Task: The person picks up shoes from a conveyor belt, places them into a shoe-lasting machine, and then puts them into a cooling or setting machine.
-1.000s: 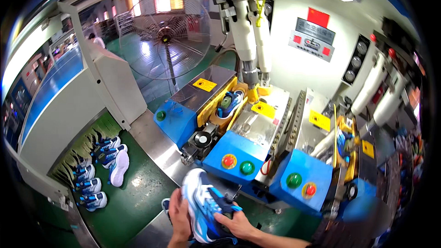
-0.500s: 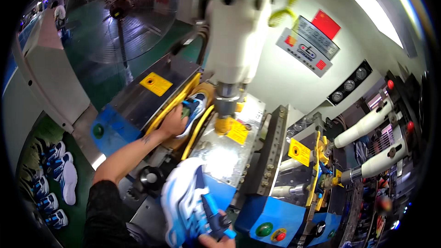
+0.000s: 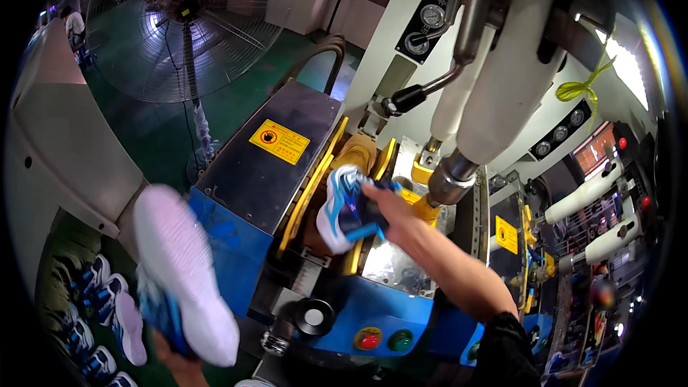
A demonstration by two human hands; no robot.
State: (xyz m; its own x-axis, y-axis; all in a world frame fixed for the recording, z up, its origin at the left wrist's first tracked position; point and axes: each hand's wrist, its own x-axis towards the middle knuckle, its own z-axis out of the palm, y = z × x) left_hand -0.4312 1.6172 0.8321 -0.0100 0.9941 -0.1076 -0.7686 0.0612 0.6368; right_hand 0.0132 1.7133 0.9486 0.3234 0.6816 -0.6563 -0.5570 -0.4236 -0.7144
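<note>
At the lower left, a white and blue sneaker point(image 3: 185, 265) is tilted so that its pale sole shows. My left hand point(image 3: 178, 364) grips it from below, with the fingers mostly hidden behind the shoe. My right hand point(image 3: 389, 213) reaches in from the right and is closed on a second sneaker point(image 3: 335, 209), white, light blue and navy. That shoe is over the pressing machine's bay, between two yellow side pads point(image 3: 313, 185); whether it touches the bay's floor I cannot tell. Behind it lies a tan block point(image 3: 356, 154).
Several matching sneakers point(image 3: 129, 330) lie on the green floor at the lower left. White press cylinders point(image 3: 502, 93) and a black-handled lever point(image 3: 408, 100) overhang the machine. Red and green buttons point(image 3: 369, 341) are on its blue front. A large caged fan point(image 3: 188, 11) stands behind.
My left hand has drawn its sneaker out of the bay to the lower left. My right hand has carried the other sneaker up to the bay. The view has turned.
</note>
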